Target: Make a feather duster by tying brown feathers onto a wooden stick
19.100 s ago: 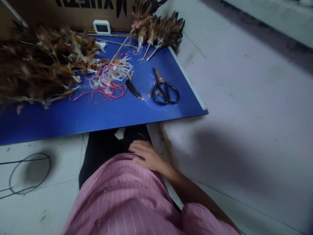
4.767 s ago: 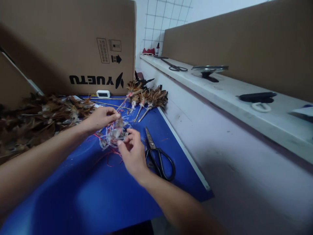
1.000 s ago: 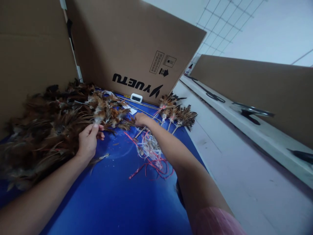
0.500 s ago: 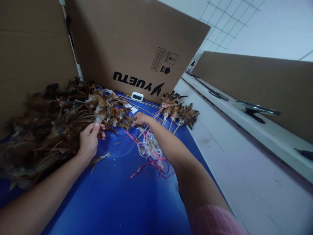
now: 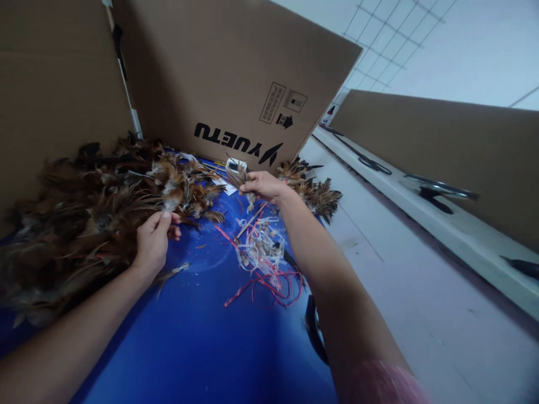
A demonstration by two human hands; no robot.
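At the front of a big heap of brown feathers (image 5: 105,207), my left hand (image 5: 152,240) is closed, its thumb and forefinger pinching the pale base of a feather tuft (image 5: 172,199). My right hand (image 5: 266,186) is raised over the back of the blue table and grips a small bunch of feathers (image 5: 236,176), tips pointing up and left. Below it lies a tangle of white and red plastic ties (image 5: 269,258) with loose feather ends in it. A single small feather (image 5: 174,271) rests near my left wrist.
Behind stands a cardboard panel (image 5: 236,67) printed YUETU, with a small white digital timer (image 5: 236,165) at its foot. Feather dusters on sticks (image 5: 320,196) lie at the table's right edge. A black curved object (image 5: 314,328) is partly hidden by my right forearm. Scissors (image 5: 373,164) lie on a ledge farther right.
My right hand has lifted from the heap's right edge and moved right and back, carrying a bunch of feathers. My left hand has stayed put.
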